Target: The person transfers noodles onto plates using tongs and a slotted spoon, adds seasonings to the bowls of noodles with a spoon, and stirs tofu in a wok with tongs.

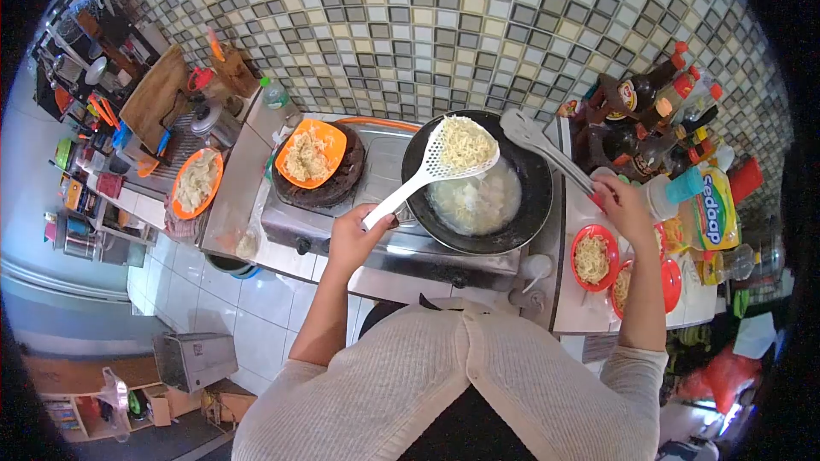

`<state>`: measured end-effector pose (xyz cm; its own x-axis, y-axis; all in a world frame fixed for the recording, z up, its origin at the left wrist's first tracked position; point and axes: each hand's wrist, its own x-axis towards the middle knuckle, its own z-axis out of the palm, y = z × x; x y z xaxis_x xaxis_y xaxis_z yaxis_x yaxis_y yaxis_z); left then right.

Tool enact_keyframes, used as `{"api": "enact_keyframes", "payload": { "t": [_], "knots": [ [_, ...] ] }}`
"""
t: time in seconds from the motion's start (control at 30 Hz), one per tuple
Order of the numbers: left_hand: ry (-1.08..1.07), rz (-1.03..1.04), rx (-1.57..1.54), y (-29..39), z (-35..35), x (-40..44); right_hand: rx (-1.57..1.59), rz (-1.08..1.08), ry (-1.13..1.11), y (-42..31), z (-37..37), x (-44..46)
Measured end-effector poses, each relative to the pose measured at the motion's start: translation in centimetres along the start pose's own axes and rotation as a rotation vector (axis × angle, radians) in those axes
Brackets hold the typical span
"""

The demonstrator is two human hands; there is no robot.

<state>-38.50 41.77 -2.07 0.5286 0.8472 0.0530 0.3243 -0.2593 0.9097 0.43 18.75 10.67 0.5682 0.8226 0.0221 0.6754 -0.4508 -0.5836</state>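
Note:
My left hand [354, 239] is closed around the handle of a white slotted skimmer [408, 194]. A heap of pale noodles [464, 143] lies in the skimmer's bowl, above a black wok [536, 205]. Cloudy liquid with pale pieces [478, 205] fills the wok's bottom. My right hand [625, 207] grips a long metal spatula [547, 147], whose flat head is over the wok's right rim. Below that hand stands a red bowl of noodles [591, 259], with more red bowls partly hidden behind my right forearm.
An orange bowl of shredded food [309, 155] sits on the left burner of the stove [384, 243]. Farther left is an orange plate of pale food [197, 183]. Sauce bottles [645, 90] and a yellow-green packet [716, 209] crowd the right counter. A tiled wall [384, 26] rises behind.

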Motion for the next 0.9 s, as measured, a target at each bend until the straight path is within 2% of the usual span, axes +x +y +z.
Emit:
{"api": "enact_keyframes", "payload": {
  "t": [0.03, 0.07, 0.1, 0.13, 0.17, 0.23, 0.27, 0.33, 0.47, 0.53, 0.8, 0.87, 0.9],
  "knots": [
    [0.005, 0.016, -0.042, -0.1, -0.2, 0.0, -0.064, -0.071, -0.017, 1.8, -0.1, 0.2],
    [0.011, 0.032, -0.084, -0.2, -0.5, 0.1, -0.064, -0.067, -0.018, 3.2, -0.4, 0.2],
    [0.006, 0.030, -0.084, 0.2, -0.9, 0.1, -0.077, -0.044, -0.111, 3.7, -0.5, -0.1],
    [0.011, 0.000, -0.022, 0.9, -1.6, -0.1, -0.088, -0.019, -0.205, 4.0, -0.4, -0.3],
    [0.014, -0.031, 0.040, 1.3, -2.1, -0.2, -0.085, -0.009, -0.207, 4.3, 0.1, -0.3],
    [0.005, -0.029, 0.026, 0.9, -3.0, -0.2, -0.245, -0.014, -0.313, 3.9, 1.1, 0.0],
    [0.004, -0.024, 0.010, 0.7, -3.4, -0.2, -0.242, -0.001, -0.316, 3.5, 1.5, 0.0],
    [-0.010, -0.011, 0.016, 0.7, -4.2, -0.1, -0.545, -0.002, -0.292, 0.6, 2.2, 0.3],
    [-0.054, -0.024, 0.041, 0.4, -5.0, 0.8, -0.562, 0.055, -0.305, 0.0, 3.8, 1.7],
    [-0.053, 0.022, 0.033, 0.6, -5.3, 1.4, -0.426, 0.054, -0.425, 1.8, 5.2, 2.2],
    [-0.130, 0.144, -0.030, 0.6, -6.2, 3.8, -0.158, 0.122, -0.366, 1.6, 11.5, -0.2],
    [-0.163, 0.159, -0.049, 0.7, -6.3, 4.4, -0.039, 0.281, -0.403, -0.2, 12.3, -0.5],
    [-0.174, 0.168, -0.049, 0.7, -6.3, 4.6, -0.070, 0.178, -0.341, -0.4, 13.2, -0.3]
  ]
}}
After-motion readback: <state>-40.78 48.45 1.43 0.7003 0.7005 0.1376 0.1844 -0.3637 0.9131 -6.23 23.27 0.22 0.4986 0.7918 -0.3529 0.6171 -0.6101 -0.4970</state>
